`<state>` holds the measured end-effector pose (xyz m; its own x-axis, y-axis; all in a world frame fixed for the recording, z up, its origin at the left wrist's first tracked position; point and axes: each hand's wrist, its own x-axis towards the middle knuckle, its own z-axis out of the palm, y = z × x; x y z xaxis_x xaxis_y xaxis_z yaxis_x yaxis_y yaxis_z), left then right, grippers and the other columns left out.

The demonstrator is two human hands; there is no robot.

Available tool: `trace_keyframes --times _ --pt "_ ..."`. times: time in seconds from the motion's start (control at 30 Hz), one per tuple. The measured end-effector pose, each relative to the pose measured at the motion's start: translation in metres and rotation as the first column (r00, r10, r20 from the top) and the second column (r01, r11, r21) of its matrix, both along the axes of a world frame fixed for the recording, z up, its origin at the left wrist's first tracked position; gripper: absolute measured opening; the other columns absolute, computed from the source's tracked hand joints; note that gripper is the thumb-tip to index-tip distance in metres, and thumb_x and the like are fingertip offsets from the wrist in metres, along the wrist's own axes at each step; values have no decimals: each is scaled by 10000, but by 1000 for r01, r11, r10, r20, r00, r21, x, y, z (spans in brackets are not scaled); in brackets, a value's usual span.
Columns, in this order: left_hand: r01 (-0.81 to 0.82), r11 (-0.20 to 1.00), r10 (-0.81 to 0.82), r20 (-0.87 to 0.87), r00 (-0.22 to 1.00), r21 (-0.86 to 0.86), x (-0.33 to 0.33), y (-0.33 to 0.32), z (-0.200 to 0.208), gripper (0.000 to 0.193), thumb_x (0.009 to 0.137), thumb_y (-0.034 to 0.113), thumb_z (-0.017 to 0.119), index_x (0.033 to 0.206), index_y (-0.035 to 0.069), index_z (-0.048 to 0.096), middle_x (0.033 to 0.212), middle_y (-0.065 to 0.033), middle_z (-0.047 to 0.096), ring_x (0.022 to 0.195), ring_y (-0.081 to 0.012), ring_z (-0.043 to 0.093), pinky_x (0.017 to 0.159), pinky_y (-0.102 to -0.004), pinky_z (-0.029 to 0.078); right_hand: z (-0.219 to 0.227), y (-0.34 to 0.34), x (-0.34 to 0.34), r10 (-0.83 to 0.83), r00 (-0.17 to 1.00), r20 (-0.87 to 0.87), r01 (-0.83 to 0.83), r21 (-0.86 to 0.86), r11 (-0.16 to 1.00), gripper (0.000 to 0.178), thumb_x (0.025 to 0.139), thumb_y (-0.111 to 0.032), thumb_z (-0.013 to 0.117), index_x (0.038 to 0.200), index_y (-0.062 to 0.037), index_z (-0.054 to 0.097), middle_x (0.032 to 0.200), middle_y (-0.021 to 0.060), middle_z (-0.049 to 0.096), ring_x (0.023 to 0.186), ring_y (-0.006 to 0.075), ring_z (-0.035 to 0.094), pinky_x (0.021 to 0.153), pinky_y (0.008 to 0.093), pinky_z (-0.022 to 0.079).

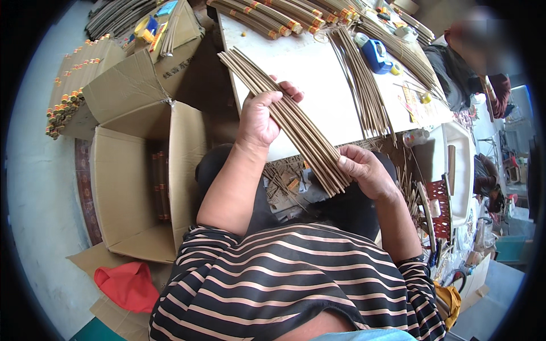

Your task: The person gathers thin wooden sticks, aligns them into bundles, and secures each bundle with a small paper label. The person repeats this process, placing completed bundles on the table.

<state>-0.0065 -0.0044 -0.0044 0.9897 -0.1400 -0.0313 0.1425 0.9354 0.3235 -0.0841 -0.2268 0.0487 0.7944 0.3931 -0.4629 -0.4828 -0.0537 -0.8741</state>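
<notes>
A bundle of thin brown sticks is held aslant above the lap, its far end over the white table. It is gripped by 2 hands: its upper half is clasped by the left hand, thumb laid across the top, and its lower end is pinched by the right hand. No band is seen on it, so this bundle is judged unfinished. Beyond it, loose sticks are spread on the tabletop, apparently left to be handled, beside a blue tape dispenser. Banded bundles are laid along the far edge, and more are piled in a stack at the left (these look done). Some dark bundles are stood in an open carton. Orange-red and yellow labels are carried by the banded ones, too small to be read; dark characters are printed on an upper carton.
</notes>
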Motion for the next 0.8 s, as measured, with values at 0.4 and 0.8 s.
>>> trace_keyframes --times 0.4,0.8 --pt "-49 995 46 40 998 90 14 14 -2 373 684 -69 442 1043 22 489 982 -171 539 968 -301 542 946 -445 441 -24 17 33 14 995 -101 8 208 978 188 887 -191 580 905 -4 579 757 17 596 625 68 544 576 203 456" --pt "-15 999 15 0 1000 33 23 2 1 479 664 -75 398 1128 4 484 1179 -258 493 1156 -381 464 1046 -512 333 -38 4 39 21 995 -95 2 236 972 232 927 -223 515 913 -6 597 723 -1 585 587 48 507 540 190 425"
